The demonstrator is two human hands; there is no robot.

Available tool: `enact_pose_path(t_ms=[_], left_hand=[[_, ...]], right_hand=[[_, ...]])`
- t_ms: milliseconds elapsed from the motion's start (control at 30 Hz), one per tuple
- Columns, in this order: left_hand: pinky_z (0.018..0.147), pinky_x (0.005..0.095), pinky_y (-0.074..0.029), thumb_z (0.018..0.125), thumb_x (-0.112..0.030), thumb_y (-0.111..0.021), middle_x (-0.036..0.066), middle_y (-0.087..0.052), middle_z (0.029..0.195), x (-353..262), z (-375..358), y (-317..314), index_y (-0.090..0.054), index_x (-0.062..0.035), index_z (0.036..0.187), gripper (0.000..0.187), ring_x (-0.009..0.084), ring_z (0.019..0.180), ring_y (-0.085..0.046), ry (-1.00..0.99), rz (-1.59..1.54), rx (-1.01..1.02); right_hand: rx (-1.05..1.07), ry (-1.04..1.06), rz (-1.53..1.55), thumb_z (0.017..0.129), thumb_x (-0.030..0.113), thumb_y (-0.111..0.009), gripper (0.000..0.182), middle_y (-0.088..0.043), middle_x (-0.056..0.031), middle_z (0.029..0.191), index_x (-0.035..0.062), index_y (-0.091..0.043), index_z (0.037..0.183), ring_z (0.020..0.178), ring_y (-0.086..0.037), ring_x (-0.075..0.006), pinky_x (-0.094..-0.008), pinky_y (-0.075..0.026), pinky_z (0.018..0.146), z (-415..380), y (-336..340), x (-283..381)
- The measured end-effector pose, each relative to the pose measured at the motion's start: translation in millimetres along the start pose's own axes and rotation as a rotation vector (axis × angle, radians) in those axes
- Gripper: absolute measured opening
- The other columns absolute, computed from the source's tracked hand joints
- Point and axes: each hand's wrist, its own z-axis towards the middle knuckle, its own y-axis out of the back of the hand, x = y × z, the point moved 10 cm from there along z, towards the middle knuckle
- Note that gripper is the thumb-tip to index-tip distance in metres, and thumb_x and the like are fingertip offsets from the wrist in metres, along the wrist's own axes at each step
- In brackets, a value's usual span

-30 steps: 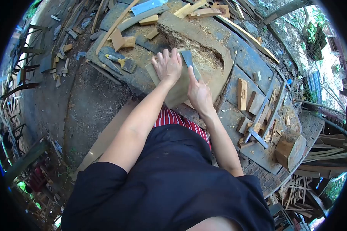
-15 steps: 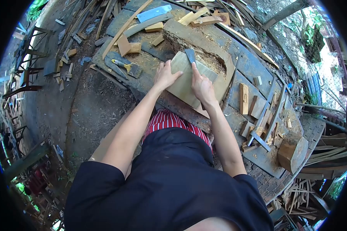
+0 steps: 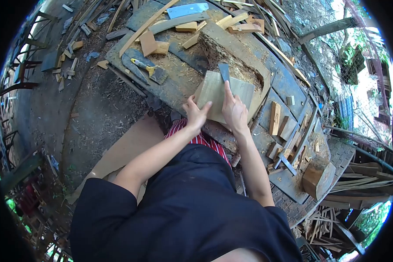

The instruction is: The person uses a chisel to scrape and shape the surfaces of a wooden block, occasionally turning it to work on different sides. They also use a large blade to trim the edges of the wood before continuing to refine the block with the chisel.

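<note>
A pale square wooden board [image 3: 213,91] lies tilted against a thick, rough-edged wooden block [image 3: 238,49] on the workbench. My left hand [image 3: 196,114] holds the board's lower left edge, with the thumb on its face. In my right hand [image 3: 235,114] is a flat metal scraper or chisel [image 3: 224,72]; the index finger lies along its blade, which points up across the board's upper part. The tool's handle is hidden inside my hand. Wood shavings fill the hollow of the block behind the board.
A yellow-handled brush [image 3: 156,73] lies on the bench [image 3: 177,89] at the left. A blue-handled saw [image 3: 187,10] and wood offcuts are at the back. At the right are a frame clamp [image 3: 287,163], small blocks and a large wooden chunk [image 3: 317,178].
The board has turned and now sits further right in view, and my left hand has moved lower along its edge. My right hand still holds the tool. The whole view has shifted slightly.
</note>
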Motion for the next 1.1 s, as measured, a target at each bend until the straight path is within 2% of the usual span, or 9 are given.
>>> enact_pose_path(t_ms=[200, 267, 400, 433, 467, 533, 700, 933, 1100], left_hand=[[0.109, 0.0411, -0.035, 0.075, -0.032, -0.084, 0.029, -0.026, 0.136, 9.9, -8.4, -7.4, -0.008, -0.0046, 0.152, 0.111, 0.0421, 0.127, -0.037, 0.205, -0.169, -0.003], [0.109, 0.0412, -0.035, 0.073, -0.033, -0.085, 0.028, -0.026, 0.138, -7.8, 5.1, -12.4, -0.008, -0.0055, 0.154, 0.115, 0.0424, 0.130, -0.035, 0.074, -0.038, 0.179], [0.109, 0.0464, -0.033, 0.074, -0.053, -0.075, 0.025, -0.028, 0.139, -2.2, 8.9, -12.2, -0.027, -0.0155, 0.155, 0.101, 0.0434, 0.135, -0.031, 0.100, 0.230, 0.310], [0.112, 0.0519, -0.023, 0.075, -0.061, -0.069, 0.025, -0.026, 0.144, -12.1, 4.7, -7.2, -0.031, -0.0184, 0.154, 0.098, 0.0425, 0.138, -0.027, 0.054, 0.330, 0.311], [0.112, 0.0519, -0.023, 0.075, -0.061, -0.069, 0.025, -0.026, 0.144, -5.6, 9.4, -10.6, -0.031, -0.0184, 0.154, 0.098, 0.0425, 0.138, -0.027, 0.051, 0.330, 0.319], [0.115, 0.0551, -0.014, 0.074, -0.062, -0.068, 0.025, -0.017, 0.152, -49.9, 12.1, -6.5, -0.033, -0.0193, 0.153, 0.097, 0.0415, 0.140, -0.023, -0.635, 0.550, -0.007], [0.117, 0.0535, -0.009, 0.079, -0.055, -0.064, 0.016, -0.023, 0.160, -11.4, 30.4, -38.5, -0.018, -0.0076, 0.156, 0.101, 0.0380, 0.144, -0.021, -0.560, 0.194, 0.322], [0.118, 0.0507, -0.009, 0.083, -0.046, -0.062, 0.015, -0.023, 0.160, -21.0, 22.3, -34.9, -0.018, -0.0068, 0.156, 0.093, 0.0362, 0.145, -0.018, -0.577, 0.168, 0.287], [0.118, 0.0489, -0.009, 0.087, -0.039, -0.057, 0.015, -0.023, 0.160, -23.7, 22.8, -35.4, -0.018, -0.0064, 0.156, 0.086, 0.0361, 0.145, -0.019, -0.643, 0.197, 0.257]], right_hand=[[0.161, -0.032, -0.142, 0.094, 0.014, -0.052, 0.058, -0.059, -0.0192, 0.075, 0.0234, -0.039, 0.150, 0.060, -0.066, -0.0389, -0.0491, -0.053, 0.054, -45.0, 11.9, 38.7], [0.210, -0.009, -0.223, 0.091, 0.012, -0.054, 0.062, -0.059, -0.0173, 0.074, 0.0241, -0.038, 0.151, 0.056, -0.065, -0.0368, -0.0483, -0.053, 0.052, -48.2, 6.5, 46.0], [0.141, 0.011, -0.265, 0.086, 0.013, -0.056, 0.069, -0.058, -0.0159, 0.075, 0.0252, -0.037, 0.151, 0.051, -0.064, -0.0336, -0.0466, -0.052, 0.046, -40.1, 1.6, 52.5], [0.153, -0.002, -0.293, 0.086, 0.013, -0.056, 0.069, -0.058, -0.0161, 0.076, 0.0249, -0.037, 0.151, 0.051, -0.064, -0.0334, -0.0456, -0.052, 0.046, -41.7, 3.2, 54.7], [0.163, -0.015, -0.321, 0.086, 0.013, -0.056, 0.069, -0.059, -0.0162, 0.076, 0.0246, -0.037, 0.151, 0.052, -0.064, -0.0332, -0.0446, -0.052, 0.046, -42.9, 4.0, 55.8], [0.172, -0.019, -0.339, 0.086, 0.013, -0.056, 0.068, -0.059, -0.0165, 0.077, 0.0237, -0.038, 0.151, 0.053, -0.065, -0.0332, -0.0437, -0.052, 0.047, -50.1, 4.0, 57.7], [0.046, -0.017, -0.323, 0.087, 0.015, -0.058, 0.068, -0.061, -0.0180, 0.080, 0.0205, -0.038, 0.151, 0.057, -0.066, -0.0335, -0.0428, -0.053, 0.048, -10.5, 1.2, 56.3], [0.169, 0.006, -0.334, 0.086, 0.014, -0.059, 0.068, -0.063, -0.0194, 0.082, 0.0202, -0.038, 0.151, 0.057, -0.066, -0.0329, -0.0436, -0.054, 0.049, -40.2, 0.7, 65.5], [0.075, 0.064, -0.339, 0.087, 0.014, -0.057, 0.065, -0.063, -0.0199, 0.081, 0.0192, -0.040, 0.149, 0.057, -0.067, -0.0350, -0.0452, -0.055, 0.051, -9.8, 1.6, 68.6]])
